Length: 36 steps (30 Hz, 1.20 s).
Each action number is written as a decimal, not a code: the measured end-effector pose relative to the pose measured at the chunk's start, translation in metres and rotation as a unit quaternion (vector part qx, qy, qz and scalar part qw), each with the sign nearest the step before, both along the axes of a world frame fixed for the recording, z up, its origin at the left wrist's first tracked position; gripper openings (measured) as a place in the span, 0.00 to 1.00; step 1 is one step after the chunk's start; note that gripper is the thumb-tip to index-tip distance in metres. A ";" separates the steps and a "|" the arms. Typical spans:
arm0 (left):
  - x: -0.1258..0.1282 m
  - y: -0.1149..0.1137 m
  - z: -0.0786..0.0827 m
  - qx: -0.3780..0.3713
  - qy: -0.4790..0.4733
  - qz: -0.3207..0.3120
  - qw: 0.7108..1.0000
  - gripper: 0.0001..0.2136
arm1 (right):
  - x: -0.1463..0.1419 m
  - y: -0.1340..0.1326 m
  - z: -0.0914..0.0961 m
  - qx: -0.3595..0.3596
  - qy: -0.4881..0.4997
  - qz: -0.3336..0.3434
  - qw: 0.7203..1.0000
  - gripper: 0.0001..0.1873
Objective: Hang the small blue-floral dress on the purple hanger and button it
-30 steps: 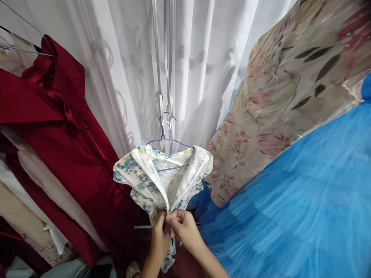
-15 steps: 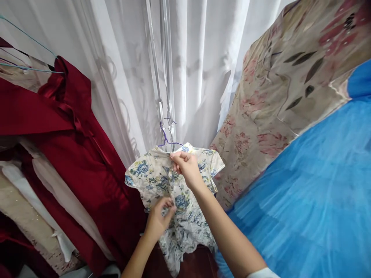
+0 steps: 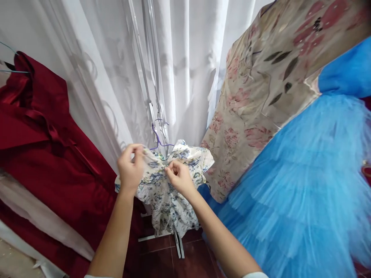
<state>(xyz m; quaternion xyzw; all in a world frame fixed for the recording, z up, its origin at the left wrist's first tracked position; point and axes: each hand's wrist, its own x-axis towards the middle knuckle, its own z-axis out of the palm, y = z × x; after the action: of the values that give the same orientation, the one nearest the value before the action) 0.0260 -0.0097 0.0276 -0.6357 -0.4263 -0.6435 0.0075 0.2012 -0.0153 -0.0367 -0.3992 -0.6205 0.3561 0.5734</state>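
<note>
A short-sleeved floral blouse [image 3: 158,179], cream with blue flowers, hangs in front of me on a thin purple hanger [image 3: 159,143]. Its collar is spread apart and the body is bunched. My right hand [image 3: 180,177] pinches the front opening just below the neckline. At the left shoulder, my left hand [image 3: 130,168] is closed, slightly blurred, with cloth drawn out toward its fingertips. Its exact hold on the cloth is partly hidden.
A metal stand [image 3: 150,77] rises behind the blouse, before a white curtain [image 3: 179,50]. Dark red garments [image 3: 37,127] hang at left. A beige floral dress [image 3: 246,104] and a blue tiered tulle dress [image 3: 295,173] fill the right. Reddish floor tiles [image 3: 156,262] show below.
My left hand has risen from the lower front to the left shoulder of the blouse. My right hand has dropped slightly below the collar. The neckline is spread wider and the view has shifted.
</note>
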 end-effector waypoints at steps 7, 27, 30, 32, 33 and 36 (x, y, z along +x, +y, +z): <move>-0.080 0.011 -0.087 -0.181 -0.504 0.006 0.845 0.13 | -0.018 -0.027 -0.011 -0.064 0.006 0.101 0.993 0.09; 0.077 -0.096 -0.158 -0.391 -0.096 -0.380 0.833 0.24 | 0.078 -0.083 -0.068 -0.209 0.036 0.229 0.950 0.12; 0.069 -0.110 -0.165 -0.472 -0.022 -0.405 0.783 0.20 | 0.113 -0.070 -0.040 -0.185 0.010 0.214 0.959 0.13; 0.063 -0.117 -0.168 -0.481 0.029 -0.327 0.813 0.16 | 0.141 -0.054 -0.017 -0.134 -0.011 0.165 0.977 0.12; 0.060 -0.118 -0.167 -0.470 0.042 -0.282 0.835 0.15 | 0.156 -0.044 -0.006 -0.108 -0.016 0.146 0.983 0.11; 0.051 -0.118 -0.156 -0.417 0.049 -0.194 0.886 0.14 | 0.186 -0.003 0.022 -0.042 -0.003 0.113 0.993 0.11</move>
<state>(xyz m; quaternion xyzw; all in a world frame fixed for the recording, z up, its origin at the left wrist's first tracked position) 0.0766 -0.1277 -0.1287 -0.6809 -0.5225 -0.3630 -0.3629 0.3875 -0.0180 -0.0145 -0.3510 -0.6480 0.4431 0.5105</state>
